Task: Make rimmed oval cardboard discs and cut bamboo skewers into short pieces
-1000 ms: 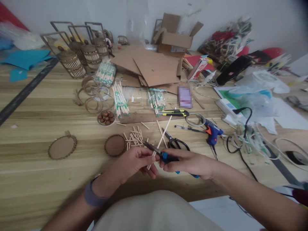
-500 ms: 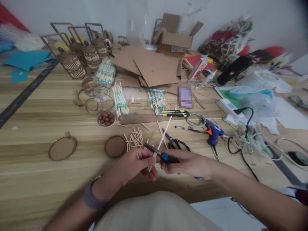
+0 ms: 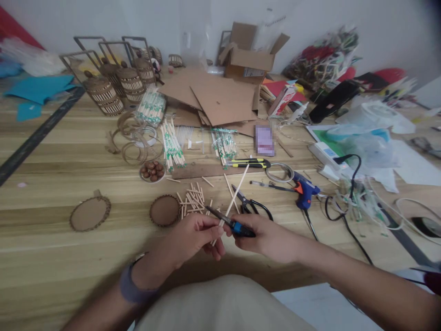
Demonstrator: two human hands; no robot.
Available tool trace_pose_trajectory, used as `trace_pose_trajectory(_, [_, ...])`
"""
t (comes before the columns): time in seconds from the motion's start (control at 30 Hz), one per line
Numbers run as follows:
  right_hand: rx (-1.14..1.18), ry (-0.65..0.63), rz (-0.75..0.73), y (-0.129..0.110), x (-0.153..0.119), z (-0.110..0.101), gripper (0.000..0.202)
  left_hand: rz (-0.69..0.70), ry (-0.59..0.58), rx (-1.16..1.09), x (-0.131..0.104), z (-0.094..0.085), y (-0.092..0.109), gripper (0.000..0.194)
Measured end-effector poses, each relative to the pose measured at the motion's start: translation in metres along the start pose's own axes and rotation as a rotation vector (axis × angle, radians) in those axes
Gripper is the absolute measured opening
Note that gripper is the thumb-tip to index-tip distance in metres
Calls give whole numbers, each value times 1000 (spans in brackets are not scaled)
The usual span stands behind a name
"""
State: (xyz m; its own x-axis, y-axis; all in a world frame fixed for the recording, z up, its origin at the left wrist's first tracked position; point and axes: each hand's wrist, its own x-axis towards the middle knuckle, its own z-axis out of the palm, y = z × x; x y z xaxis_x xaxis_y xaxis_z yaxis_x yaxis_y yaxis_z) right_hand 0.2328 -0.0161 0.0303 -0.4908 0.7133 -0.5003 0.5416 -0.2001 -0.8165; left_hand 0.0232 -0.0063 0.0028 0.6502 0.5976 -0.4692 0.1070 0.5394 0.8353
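Note:
My left hand [image 3: 195, 236] pinches a long thin wooden stick [image 3: 237, 192] and a shorter piece beside it. My right hand [image 3: 263, 236] is wrapped round the handles of a blue and black cutting tool [image 3: 243, 229], whose dark blades cross the long stick just above my left fingertips. Short cut sticks [image 3: 194, 197] lie in a loose pile beyond my left hand. Next to them is a round brown disc [image 3: 164, 210] with a braided rim. Black-handled scissors [image 3: 261, 208] lie just beyond my right hand, with another stick [image 3: 229, 186] beside them.
A bowl of brown balls [image 3: 152, 171], bundled sticks [image 3: 173, 142], a yellow-black cutter [image 3: 250, 163], a blue glue gun [image 3: 305, 191] and cables [image 3: 354, 246] surround the hands. Cardboard sheets [image 3: 223, 99] and small lidded baskets [image 3: 103, 95] stand farther back. Another braided-rim disc [image 3: 90, 214] lies left.
The long stick has tilted slightly to the right. The fingers of my right hand have closed further round the tool, and its blue lower handle no longer shows.

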Motion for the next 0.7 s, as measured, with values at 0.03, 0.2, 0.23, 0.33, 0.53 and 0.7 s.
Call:
trace_pose_trajectory(0.03, [-12, 14, -8, 0, 0, 1, 11, 0, 9, 6, 0, 0, 0, 42])
trace_pose_trajectory(0.2, [-30, 28, -12, -1, 2, 3, 15, 22, 64, 39, -1, 4, 1, 40])
trace_pose_trajectory(0.23, [-23, 13, -12, -2, 3, 2, 16, 27, 71, 47, -2, 5, 1, 40])
trace_pose_trajectory(0.33, [53, -45, -63, -5, 4, 1, 18, 35, 70, 63, -3, 6, 1, 38])
trace_pose_trajectory(0.53, [116, -86, -32, 0, 4, -1, 25, 38, 45, 66, -4, 6, 1, 37])
trace_pose_trajectory(0.7, [154, -108, -30, 6, 4, -1, 22, 34, 42, 76, -3, 7, -1, 39])
